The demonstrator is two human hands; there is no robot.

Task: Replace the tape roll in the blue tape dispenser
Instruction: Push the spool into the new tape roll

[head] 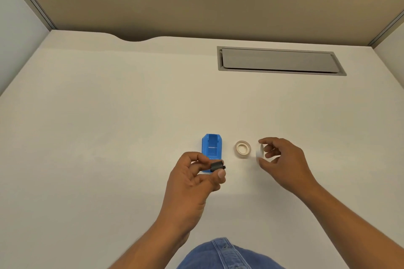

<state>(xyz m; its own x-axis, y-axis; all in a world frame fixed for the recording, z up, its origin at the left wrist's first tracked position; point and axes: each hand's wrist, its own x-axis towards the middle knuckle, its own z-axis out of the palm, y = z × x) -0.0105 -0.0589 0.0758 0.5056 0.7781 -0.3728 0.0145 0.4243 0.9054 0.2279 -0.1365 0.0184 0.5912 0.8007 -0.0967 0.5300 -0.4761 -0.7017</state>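
Note:
The blue tape dispenser (211, 146) stands on the white desk (109, 116) with its roll bay empty. Just in front of it, my left hand (194, 179) pinches a small black spindle (217, 166) between thumb and fingers. A tape roll (242, 148) lies flat on the desk to the right of the dispenser. Further right, my right hand (282, 159) holds a pale ring, a second tape roll or core (259, 152), upright between thumb and fingertips, slightly above the desk.
A grey cable hatch (279, 61) is set into the desk at the back right. Partition walls (196, 0) enclose the desk at the back and both sides. A denim-clad knee (220, 255) shows at the bottom edge.

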